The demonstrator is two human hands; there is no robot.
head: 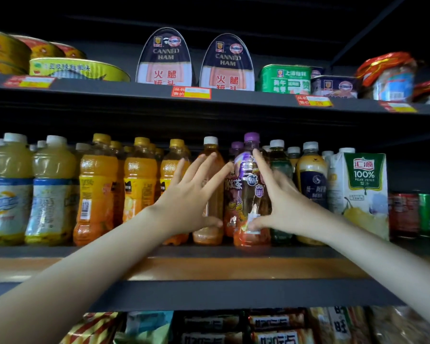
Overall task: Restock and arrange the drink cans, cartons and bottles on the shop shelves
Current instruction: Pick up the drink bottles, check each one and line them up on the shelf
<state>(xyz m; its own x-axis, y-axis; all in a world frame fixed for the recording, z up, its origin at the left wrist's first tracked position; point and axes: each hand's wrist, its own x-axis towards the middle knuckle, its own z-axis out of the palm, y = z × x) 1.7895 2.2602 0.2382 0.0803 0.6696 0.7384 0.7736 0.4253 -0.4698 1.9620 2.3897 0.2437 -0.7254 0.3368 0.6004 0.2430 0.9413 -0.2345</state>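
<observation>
The purple-capped bottle stands upright at the front edge of the middle shelf, and both hands are raised to it. The right hand lies against the bottle's right side, fingers straight and slightly apart, the index finger running up towards its neck and the thumb reaching across its lower front; the fingers do not curl round it. The left hand is just left of the bottle, fingers straight and spread, their tips close to its shoulder; whether they touch it cannot be told. This hand partly covers a white-capped amber bottle standing immediately left of the purple-capped one. Further left come yellow-capped orange juice bottles and, beyond them, pale yellow juice bottles. Just right of the purple-capped bottle, behind the right hand, stands a dark green bottle, then a white-capped bottle with a navy label, then a pear juice carton, and furthest right red and green cans. On the shelf above it stand two canned ham tins; below it lie snack packets.
</observation>
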